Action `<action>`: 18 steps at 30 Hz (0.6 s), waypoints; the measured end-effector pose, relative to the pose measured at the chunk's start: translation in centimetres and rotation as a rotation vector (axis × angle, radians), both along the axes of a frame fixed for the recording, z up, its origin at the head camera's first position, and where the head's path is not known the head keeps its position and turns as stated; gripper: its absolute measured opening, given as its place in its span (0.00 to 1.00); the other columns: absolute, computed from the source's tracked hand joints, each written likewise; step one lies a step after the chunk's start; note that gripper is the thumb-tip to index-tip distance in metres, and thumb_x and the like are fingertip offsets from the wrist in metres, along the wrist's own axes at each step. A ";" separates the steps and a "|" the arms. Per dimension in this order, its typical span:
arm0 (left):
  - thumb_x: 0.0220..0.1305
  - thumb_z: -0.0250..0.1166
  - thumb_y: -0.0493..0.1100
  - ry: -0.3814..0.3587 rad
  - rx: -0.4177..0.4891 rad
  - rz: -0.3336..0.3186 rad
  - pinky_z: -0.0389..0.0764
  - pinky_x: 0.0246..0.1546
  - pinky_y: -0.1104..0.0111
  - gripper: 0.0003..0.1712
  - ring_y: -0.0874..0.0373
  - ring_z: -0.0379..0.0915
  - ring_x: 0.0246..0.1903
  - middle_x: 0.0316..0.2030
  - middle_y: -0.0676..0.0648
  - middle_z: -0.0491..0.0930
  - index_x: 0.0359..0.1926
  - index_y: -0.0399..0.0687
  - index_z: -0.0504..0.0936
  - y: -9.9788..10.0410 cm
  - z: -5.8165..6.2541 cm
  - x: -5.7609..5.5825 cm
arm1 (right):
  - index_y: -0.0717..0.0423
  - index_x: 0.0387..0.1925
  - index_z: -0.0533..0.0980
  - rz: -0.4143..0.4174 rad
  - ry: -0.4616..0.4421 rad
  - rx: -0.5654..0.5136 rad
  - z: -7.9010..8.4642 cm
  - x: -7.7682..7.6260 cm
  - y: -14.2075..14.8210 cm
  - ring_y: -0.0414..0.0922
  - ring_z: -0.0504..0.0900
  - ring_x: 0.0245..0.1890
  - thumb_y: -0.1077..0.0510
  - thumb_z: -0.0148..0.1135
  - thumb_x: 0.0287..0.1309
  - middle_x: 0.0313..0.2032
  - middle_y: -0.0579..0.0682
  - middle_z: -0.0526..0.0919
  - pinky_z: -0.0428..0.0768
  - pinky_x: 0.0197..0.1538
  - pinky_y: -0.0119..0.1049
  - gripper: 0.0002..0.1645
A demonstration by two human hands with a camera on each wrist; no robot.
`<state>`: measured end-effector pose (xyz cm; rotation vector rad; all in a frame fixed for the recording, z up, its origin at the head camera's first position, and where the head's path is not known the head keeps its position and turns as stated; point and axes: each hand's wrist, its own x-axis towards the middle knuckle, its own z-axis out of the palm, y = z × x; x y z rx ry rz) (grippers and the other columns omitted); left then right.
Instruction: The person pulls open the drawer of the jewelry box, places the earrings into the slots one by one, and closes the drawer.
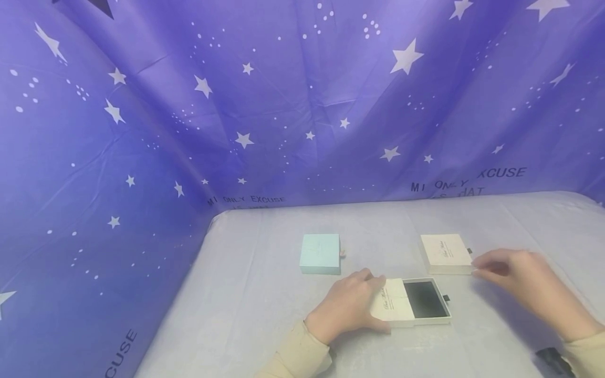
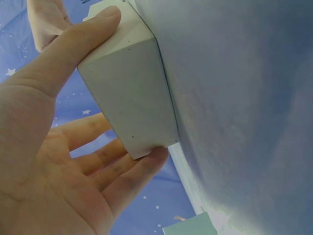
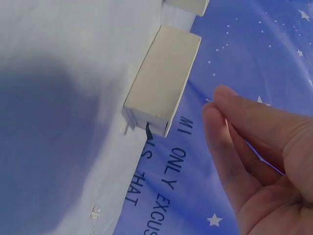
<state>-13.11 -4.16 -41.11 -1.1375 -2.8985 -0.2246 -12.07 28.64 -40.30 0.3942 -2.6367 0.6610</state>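
Observation:
A cream drawer-style box [image 1: 394, 310] lies on the table, its tray [image 1: 450, 316] slid partway out to the right. The tray shows a black inside and a small black tab on its end. My left hand [image 1: 352, 302] grips the closed end of this box [image 2: 129, 93], thumb on the near side and fingers on the far side. My right hand [image 1: 524, 273] is beside a second cream box [image 1: 446, 254], which is closed and has a black tab. In the right wrist view, the right hand's [image 3: 264, 161] thumb and forefinger tips come together with nothing visible between them, apart from that box [image 3: 161, 73].
A closed pale teal box [image 1: 320, 254] with a pinkish tab stands at the back left of the pale tablecloth [image 1: 250, 294]. Behind and to the left hangs a purple curtain [image 1: 283, 105] with stars. A dark object [image 1: 553, 359] lies by the right sleeve.

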 end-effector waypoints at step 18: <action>0.38 0.77 0.70 -0.006 0.000 0.000 0.72 0.34 0.81 0.54 0.70 0.67 0.35 0.42 0.57 0.75 0.66 0.52 0.75 0.0 -0.1 0.0 | 0.54 0.30 0.85 0.075 -0.011 0.011 -0.5 0.3 -2.7 0.27 0.78 0.30 0.63 0.79 0.35 0.29 0.47 0.87 0.78 0.37 0.26 0.14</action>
